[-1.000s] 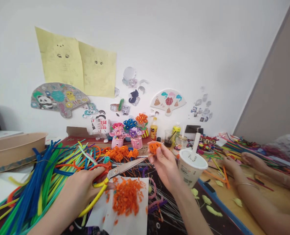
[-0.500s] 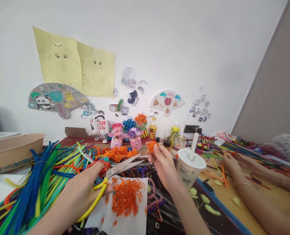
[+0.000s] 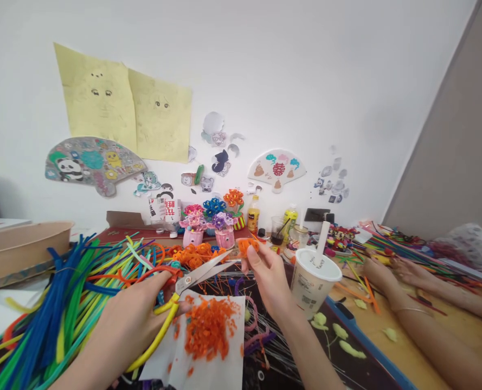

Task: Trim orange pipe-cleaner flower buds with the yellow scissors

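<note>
Shifted slightly leftward since the earlier frame, an orange looped piece [image 3: 246,247] is now held nearer the tips of the scissors [image 3: 188,280]. At far left, a tan tub [image 3: 21,249] with a smooth wall is seen behind a loose sheaf of fuzzy stems [image 3: 53,303] in blue, green and yellow, their soft lengths fanned across the work area. Yellow and red handles are gripped by the left hand [image 3: 130,303], its grip closed around them; the smooth metal blades are parted, their long axis slanted up and to the right, toward the piece. Below the blades, fluffy orange clippings [image 3: 208,327] are heaped on white paper [image 3: 208,374]; behind, fuzzy orange blooms [image 3: 195,254] are clustered. Just right of the blade tips, the piece is pinched between thumb and fingers of the right hand [image 3: 269,276]; whether metal is touched by fuzz cannot be told. Beside that wrist, a pale, tapered cup [image 3: 314,281] is topped by a lid and a thick straw. Farther right, over the wooden bench [image 3: 376,319], small items are handled by a co-worker's hands [image 3: 379,273], too small to be made out.
</note>
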{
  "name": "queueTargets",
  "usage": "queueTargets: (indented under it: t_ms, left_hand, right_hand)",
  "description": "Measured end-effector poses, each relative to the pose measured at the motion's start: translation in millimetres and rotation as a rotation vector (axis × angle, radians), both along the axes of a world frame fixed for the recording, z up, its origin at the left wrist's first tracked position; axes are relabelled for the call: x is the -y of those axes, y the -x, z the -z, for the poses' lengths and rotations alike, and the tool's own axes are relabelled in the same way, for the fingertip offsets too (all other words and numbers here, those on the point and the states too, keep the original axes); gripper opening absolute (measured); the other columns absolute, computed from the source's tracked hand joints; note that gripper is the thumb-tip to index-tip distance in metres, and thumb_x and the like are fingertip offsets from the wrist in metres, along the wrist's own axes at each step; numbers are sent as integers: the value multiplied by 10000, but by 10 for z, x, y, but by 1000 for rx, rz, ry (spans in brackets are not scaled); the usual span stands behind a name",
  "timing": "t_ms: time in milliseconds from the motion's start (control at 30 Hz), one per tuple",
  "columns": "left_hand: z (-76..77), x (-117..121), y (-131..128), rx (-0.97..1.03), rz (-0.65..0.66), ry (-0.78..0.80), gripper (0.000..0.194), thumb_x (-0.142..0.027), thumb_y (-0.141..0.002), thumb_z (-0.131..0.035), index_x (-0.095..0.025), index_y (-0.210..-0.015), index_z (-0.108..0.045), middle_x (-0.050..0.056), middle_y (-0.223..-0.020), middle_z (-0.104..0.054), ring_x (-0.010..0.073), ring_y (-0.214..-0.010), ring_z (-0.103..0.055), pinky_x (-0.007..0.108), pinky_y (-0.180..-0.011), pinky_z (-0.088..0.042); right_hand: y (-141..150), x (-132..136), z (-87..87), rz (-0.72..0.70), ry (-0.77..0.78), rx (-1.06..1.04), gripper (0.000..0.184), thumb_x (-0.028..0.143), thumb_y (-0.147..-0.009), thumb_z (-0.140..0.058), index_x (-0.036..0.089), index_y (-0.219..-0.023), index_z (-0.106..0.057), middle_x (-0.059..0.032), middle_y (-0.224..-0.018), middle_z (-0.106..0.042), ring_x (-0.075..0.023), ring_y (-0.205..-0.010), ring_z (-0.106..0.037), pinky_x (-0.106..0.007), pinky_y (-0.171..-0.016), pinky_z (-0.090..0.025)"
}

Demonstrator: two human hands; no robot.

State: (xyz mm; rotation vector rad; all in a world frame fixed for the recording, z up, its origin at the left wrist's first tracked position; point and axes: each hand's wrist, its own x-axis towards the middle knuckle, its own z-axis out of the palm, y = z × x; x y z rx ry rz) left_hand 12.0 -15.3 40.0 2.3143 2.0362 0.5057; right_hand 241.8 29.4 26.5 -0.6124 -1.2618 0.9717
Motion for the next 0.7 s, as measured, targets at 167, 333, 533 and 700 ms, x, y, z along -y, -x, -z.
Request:
queueTargets:
  t_ms: [167, 333, 533, 700]
  left_hand:
    - [29, -38, -19, 0, 11, 12, 255, -468, -821, -467, -240, -885, -559, 53, -937, -727, 253, -833, -670, 280, -649, -397]
    - [4, -25, -32, -21, 23, 35, 266, -477, -825, -474, -235, -874, -571, 36, -851, -725, 251, -781, -667, 275, -619, -378]
    - [-18, -10, -26, -57, 45, 67, 275, -483, -830, -463, -237, -828, -586, 31, -804, -726, 252, -764, -664, 265, -599, -361]
    - [-24, -11, -29, -79, 55, 48, 285, -498, -831, -455, -244, -765, -567, 14, -725, -713, 234, -697, -660, 251, -561, -334]
  right_hand:
    - [5, 10, 13, -19, -28, 18, 251, 425, -854, -636, 180, -801, -652, 9, -621, -560, -138, -606, -485, -267, -602, -386]
    - [18, 11, 10, -20, -21, 19, 254, 427, -837, -652, 180, -777, -655, 11, -605, -559, -142, -602, -492, -269, -610, -402]
    - [17, 9, 29, -11, -38, 43, 252, 432, -837, -646, 182, -820, -667, 15, -610, -563, -147, -599, -502, -271, -607, -406]
    - [19, 7, 29, -4, -45, 45, 249, 428, -836, -647, 182, -806, -669, 12, -613, -554, -147, -596, -500, -273, -601, -406]
